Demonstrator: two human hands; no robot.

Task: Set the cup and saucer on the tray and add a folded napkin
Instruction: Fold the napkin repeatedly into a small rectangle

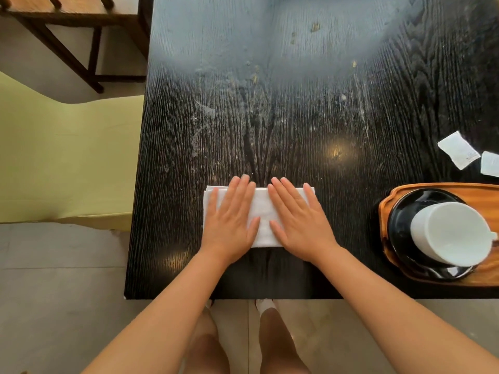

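Napkin (260, 209): long axis left-right, beneath both flat, open hands' fingers (290, 188); tray (384, 211) lay rightward, nearer right hand (299, 222).

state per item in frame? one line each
napkin: folded into a rectangle, flat on the table, not on the tray
left hand: open, palm down on the napkin
right hand: open, palm down on the napkin
cup: upright, looks empty, on the saucer
saucer: on the tray
tray: on the table, right of the napkin
two white packets: flat on the table, beyond the tray
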